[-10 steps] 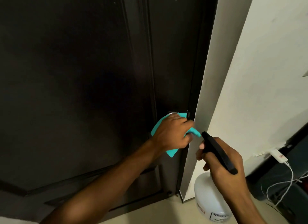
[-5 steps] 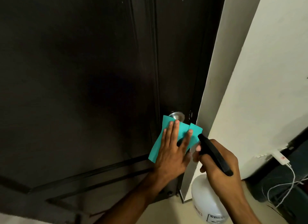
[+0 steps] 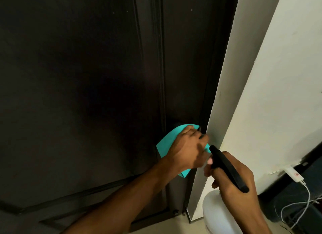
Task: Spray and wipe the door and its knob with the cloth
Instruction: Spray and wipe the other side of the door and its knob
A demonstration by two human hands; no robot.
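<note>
A dark brown panelled door (image 3: 87, 94) fills the left and middle of the view. My left hand (image 3: 188, 150) is closed around a teal cloth (image 3: 167, 141) wrapped over the door knob near the door's right edge; the knob itself is hidden under cloth and hand. Just right of it, my right hand (image 3: 233, 179) grips a white spray bottle (image 3: 216, 214) by its black trigger head (image 3: 226, 167), nozzle pointing up-left toward the cloth.
A white door frame and wall (image 3: 261, 94) run down the right side. At the lower right a white charger with a cable (image 3: 294, 176) hangs beside dark furniture (image 3: 311, 207). Pale floor shows below the door.
My left hand lay flat, pressing the cloth on the door below the knob; it has moved up and curled around the knob with the cloth. The spray bottle hand has barely moved.
</note>
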